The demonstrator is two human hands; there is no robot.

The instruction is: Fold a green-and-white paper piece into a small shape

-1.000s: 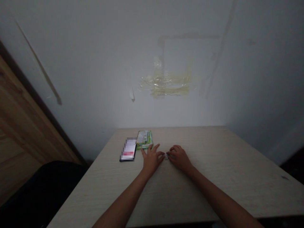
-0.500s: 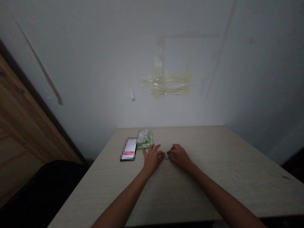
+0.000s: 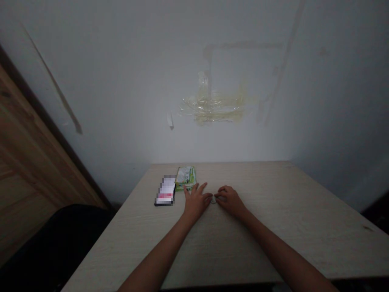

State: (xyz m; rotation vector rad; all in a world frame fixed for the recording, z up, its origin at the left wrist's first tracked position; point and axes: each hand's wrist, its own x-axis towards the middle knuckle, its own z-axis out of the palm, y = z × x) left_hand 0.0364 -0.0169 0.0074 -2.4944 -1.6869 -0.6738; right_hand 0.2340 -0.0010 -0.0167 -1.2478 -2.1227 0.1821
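Observation:
A small pale greenish-grey piece (image 3: 213, 199) is pinched between my two hands, just above or on the tabletop; its kind is too small to make out. My left hand (image 3: 197, 202) has thumb and index finger closed at the piece's left side, its other fingers spread. On the other side, my right hand (image 3: 231, 200) pinches the piece with curled fingers. Beyond my left hand's fingertips lies a stack of green-and-white printed packets (image 3: 186, 177). A phone (image 3: 165, 192) with a lit, pixelated screen rests left of the packets.
The pale wooden table (image 3: 243, 251) meets a grey wall (image 3: 121, 81) at its back edge. Yellowed clear tape (image 3: 212, 109) clings to the wall. A dark chair-like shape (image 3: 60, 239) and a wooden panel (image 3: 27, 142) stand at the left.
The view has shifted very slightly. Both hands stay at the small piece, and less of it shows between the fingers now.

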